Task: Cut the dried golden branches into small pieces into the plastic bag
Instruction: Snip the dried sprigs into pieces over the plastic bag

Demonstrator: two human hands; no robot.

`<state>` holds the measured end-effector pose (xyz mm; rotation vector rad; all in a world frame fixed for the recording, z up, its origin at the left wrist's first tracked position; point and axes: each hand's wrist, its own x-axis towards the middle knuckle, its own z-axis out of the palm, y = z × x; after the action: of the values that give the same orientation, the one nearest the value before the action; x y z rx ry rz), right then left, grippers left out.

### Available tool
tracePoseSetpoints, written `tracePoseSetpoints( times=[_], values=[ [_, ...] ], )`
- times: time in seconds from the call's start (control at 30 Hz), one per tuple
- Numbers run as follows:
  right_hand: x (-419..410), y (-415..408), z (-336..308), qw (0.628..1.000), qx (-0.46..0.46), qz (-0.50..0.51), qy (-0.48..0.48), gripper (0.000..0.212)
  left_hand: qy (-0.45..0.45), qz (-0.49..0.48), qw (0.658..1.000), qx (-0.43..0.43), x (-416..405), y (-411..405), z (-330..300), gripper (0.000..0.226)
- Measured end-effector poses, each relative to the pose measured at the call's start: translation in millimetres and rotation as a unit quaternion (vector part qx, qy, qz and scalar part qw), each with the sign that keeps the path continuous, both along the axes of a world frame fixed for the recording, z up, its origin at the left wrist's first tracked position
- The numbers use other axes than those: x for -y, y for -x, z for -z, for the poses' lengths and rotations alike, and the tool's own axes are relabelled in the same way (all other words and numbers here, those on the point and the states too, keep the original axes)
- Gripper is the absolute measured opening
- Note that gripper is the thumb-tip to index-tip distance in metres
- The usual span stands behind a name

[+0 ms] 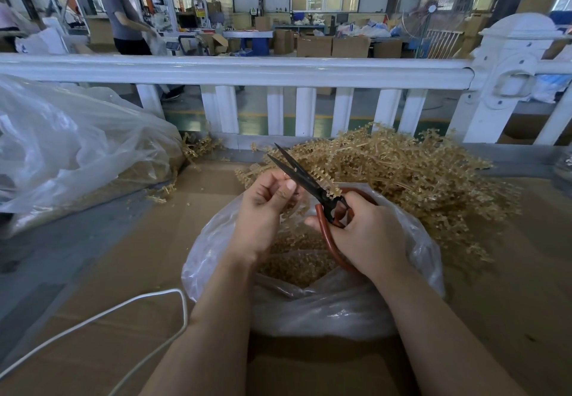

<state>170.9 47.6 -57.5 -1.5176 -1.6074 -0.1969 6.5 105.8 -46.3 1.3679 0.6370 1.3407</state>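
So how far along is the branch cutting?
Partly done: cut bits already fill the bottom of the plastic bag. In hand: the left hand holds a sprig between the open scissors, worked by the right hand. Left: a large pile still uncut.

- No text, label, brand or number can be read anywhere in the head view.
- A small green sign stands on the far wall of the hall, its marks too small to make out.
- The cardboard boxes behind the railing show no legible print.
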Motion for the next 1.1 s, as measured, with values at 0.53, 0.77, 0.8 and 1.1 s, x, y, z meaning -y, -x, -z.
tracePoseSetpoints(
  times=[0.53,0.77,0.8,1.1],
  values=[
    [2.7,2.9,-3.5,1.0,-0.016,-0.017,0.012,0.056,0.011,0.022,1.0,0.018,-0.1,-0.1,0.2,0.008],
    [1.5,1.9,-4.0,0.995,-0.08,-0.021,0.049,0.044,0.07,0.029,0.995,0.068,-3.4,-2.7,1.1,0.005],
    [1.2,1.8,-5.2,0.993,-0.098,-0.026,0.064,0.044,0.074,0.039,0.994,0.072,-2.8,-3.2,0.6,0.004],
    [-0.7,0.6,-9.6,0.961,-0.229,-0.089,0.125,0.013,0.103,0.098,0.984,0.107,2.5,-8.9,-4.0,0.021]
  ],
)
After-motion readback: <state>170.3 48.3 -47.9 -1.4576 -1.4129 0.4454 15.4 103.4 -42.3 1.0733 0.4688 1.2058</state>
